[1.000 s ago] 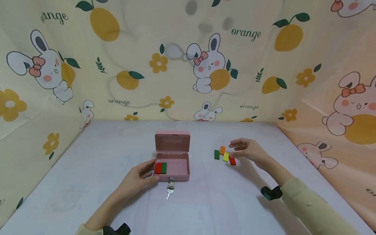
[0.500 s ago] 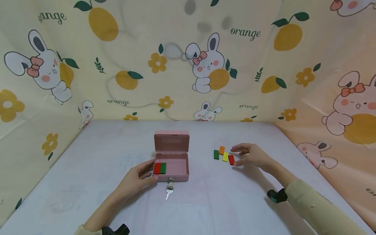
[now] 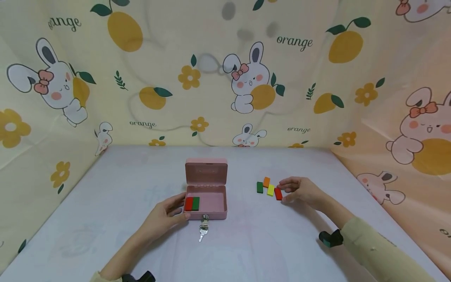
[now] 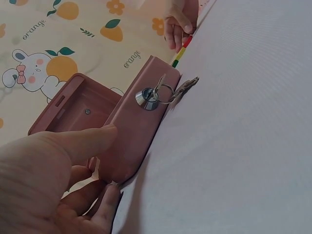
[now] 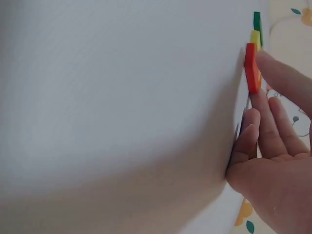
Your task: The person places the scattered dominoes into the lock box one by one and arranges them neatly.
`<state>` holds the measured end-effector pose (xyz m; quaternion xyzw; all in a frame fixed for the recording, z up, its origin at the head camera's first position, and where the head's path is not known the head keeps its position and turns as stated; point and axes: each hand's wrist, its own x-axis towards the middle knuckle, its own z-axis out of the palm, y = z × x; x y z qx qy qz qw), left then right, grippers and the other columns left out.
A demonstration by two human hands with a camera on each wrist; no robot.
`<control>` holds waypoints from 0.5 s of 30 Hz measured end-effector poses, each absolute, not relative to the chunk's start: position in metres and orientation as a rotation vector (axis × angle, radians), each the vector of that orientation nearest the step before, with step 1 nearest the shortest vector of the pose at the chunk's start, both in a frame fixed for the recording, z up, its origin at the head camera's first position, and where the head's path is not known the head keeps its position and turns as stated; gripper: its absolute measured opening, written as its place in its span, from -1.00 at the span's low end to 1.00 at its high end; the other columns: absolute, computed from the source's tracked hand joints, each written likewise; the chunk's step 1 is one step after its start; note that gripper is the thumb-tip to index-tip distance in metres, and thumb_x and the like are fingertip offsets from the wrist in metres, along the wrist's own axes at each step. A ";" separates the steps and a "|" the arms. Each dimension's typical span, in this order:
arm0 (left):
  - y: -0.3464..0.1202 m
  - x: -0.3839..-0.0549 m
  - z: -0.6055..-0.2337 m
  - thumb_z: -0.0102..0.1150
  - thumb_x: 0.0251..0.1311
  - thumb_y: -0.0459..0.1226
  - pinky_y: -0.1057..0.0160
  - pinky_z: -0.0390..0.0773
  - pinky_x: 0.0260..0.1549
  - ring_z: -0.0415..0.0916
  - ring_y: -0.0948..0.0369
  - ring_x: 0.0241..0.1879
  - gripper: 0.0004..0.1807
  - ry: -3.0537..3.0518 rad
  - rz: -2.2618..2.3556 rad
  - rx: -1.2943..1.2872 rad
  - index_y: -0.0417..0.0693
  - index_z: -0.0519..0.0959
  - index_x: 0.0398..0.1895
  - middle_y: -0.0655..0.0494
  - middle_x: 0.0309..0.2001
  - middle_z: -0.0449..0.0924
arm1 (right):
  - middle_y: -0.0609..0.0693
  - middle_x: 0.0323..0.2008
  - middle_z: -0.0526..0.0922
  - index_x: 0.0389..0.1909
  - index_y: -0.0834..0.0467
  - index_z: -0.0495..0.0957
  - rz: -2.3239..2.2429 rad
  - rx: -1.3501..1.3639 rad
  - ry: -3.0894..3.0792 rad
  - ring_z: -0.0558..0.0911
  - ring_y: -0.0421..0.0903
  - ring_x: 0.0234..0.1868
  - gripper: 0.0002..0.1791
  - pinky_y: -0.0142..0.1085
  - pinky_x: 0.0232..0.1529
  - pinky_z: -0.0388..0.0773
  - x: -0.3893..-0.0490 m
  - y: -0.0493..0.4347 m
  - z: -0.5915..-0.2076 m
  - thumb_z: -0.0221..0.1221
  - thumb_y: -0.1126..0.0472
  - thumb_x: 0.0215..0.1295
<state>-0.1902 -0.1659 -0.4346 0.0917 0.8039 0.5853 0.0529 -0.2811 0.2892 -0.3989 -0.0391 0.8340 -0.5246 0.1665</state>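
A pink cash box (image 3: 225, 217) stands with its lid raised; a red block (image 3: 189, 203) and a green block (image 3: 195, 203) lie side by side at its left end. My left hand (image 3: 165, 213) grips the box's front left corner, thumb on the front wall and fingers at the side. To the right, my right hand (image 3: 304, 192) has its thumb and a finger at opposite ends of a thin red domino-like block (image 5: 250, 68), pinching it at the table. Close beside it lie a yellow block (image 3: 270, 190), an orange block (image 3: 266, 182) and a green block (image 3: 259, 187).
Keys (image 3: 203, 231) on a ring hang from the lock (image 4: 146, 99) on the box's front. The white-covered table (image 3: 243, 250) meets a patterned cloth backdrop (image 3: 218, 98) behind and at both sides.
From above the blocks, my right hand has drawn back slightly and come down, with its thumb and finger now around the red block. The left hand keeps its grip on the box.
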 end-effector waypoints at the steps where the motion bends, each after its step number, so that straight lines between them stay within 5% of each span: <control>1: -0.166 -0.190 -0.435 0.43 0.02 -0.13 0.26 0.42 0.15 0.29 0.07 0.29 -0.15 2.442 1.779 0.279 -0.07 0.27 0.40 -0.03 0.31 0.34 | 0.17 0.11 0.55 0.22 0.31 0.38 -1.508 -0.106 2.361 0.49 0.10 0.07 -0.32 -0.41 -0.03 0.57 -0.281 0.289 -0.399 0.39 0.40 0.02; 15: -0.165 -0.190 -0.435 0.43 0.01 -0.10 0.26 0.42 0.15 0.29 0.06 0.29 -0.14 2.453 1.772 0.277 -0.07 0.27 0.40 -0.03 0.31 0.34 | 0.21 0.11 0.52 0.24 0.34 0.34 -1.570 -0.061 2.317 0.39 0.07 -0.01 -0.22 -0.47 -0.16 0.51 -0.282 0.283 -0.400 0.41 0.48 -0.08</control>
